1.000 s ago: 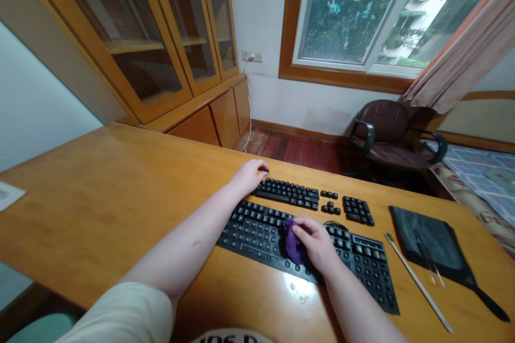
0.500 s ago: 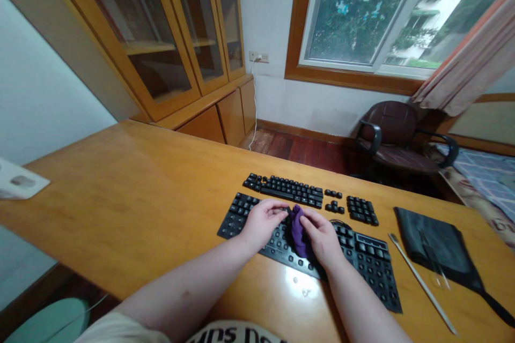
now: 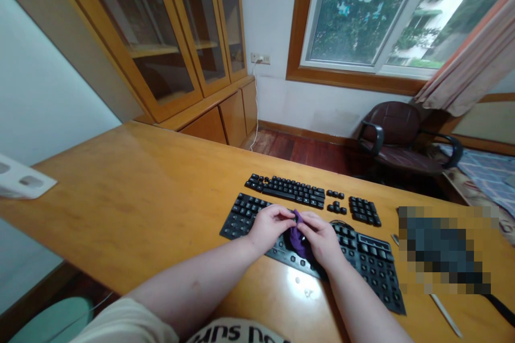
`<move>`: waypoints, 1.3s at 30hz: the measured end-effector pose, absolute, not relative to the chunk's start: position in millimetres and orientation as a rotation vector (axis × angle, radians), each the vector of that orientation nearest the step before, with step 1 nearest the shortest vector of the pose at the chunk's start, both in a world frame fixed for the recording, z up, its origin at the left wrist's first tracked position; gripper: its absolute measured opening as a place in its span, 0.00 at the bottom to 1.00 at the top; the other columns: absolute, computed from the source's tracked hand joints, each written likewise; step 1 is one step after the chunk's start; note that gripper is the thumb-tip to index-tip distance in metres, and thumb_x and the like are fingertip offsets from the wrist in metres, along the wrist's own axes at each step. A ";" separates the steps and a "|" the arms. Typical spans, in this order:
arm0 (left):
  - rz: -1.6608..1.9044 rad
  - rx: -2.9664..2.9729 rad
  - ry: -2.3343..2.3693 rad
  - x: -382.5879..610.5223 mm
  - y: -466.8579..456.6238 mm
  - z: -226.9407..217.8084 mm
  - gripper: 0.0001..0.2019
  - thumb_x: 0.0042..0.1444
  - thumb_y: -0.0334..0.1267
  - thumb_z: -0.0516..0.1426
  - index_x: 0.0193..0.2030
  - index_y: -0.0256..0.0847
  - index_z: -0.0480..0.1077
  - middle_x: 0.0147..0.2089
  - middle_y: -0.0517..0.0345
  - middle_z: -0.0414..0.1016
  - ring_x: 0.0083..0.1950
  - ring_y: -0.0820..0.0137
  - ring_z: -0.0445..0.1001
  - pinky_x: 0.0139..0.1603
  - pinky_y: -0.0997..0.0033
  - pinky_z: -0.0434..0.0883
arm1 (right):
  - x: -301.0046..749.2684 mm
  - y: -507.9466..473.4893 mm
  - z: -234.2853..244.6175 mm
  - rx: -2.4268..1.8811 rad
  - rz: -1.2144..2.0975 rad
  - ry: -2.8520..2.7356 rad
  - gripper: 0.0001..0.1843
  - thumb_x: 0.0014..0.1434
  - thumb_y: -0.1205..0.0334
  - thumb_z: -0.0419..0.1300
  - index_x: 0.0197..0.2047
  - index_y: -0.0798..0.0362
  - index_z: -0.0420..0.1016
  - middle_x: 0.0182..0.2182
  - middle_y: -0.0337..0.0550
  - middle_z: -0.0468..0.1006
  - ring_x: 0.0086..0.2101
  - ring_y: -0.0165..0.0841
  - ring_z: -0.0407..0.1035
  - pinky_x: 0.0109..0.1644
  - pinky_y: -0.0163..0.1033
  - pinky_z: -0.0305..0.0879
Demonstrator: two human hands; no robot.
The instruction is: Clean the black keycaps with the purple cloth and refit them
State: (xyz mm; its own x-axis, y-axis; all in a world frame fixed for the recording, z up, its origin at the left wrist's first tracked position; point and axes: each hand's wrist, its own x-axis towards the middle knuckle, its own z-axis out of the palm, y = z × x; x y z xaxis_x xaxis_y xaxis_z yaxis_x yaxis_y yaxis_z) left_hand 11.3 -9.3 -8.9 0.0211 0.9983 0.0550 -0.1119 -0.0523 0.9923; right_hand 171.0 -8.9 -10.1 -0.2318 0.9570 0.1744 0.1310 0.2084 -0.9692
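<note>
Over the keyboard base (image 3: 374, 273), which shows bare switch posts where keycaps are off, both hands meet at a crumpled purple cloth (image 3: 300, 244). My right hand (image 3: 322, 238) pinches the cloth between thumb and fingers, and its lower folds hang onto the base. My left hand (image 3: 271, 228) is closed at the cloth's upper end, fingertips touching it. A small black keycap is pinched there, mostly hidden by fingers and cloth. Beyond the base, loose black keycaps (image 3: 293, 190) lie in keyboard order on the wooden desk (image 3: 161, 193).
A number-pad block of keycaps (image 3: 364, 210) lies to the right. A thin pale stick (image 3: 446, 315) rests at the desk's right, beside a pixelated dark item (image 3: 442, 246). A white slotted object (image 3: 30, 182) stands at the left edge. Behind the desk is an armchair (image 3: 396, 134).
My left hand has moved right, bringing the keycap against the purple cloth. My right fingers have closed in toward it. The view has shifted slightly, and the dark item at right is now pixelated.
</note>
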 end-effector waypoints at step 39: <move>1.255 1.110 1.023 14.5 -6.7 -4.7 0.11 0.42 0.30 0.63 0.36 0.36 0.76 0.38 0.52 0.74 0.40 0.68 0.74 0.47 0.64 0.72 | 170.9 -10.5 -14.1 -1.251 0.958 -1.414 0.10 0.50 0.58 0.63 0.37 0.50 0.80 0.37 0.46 0.80 0.39 0.40 0.73 0.48 0.48 0.67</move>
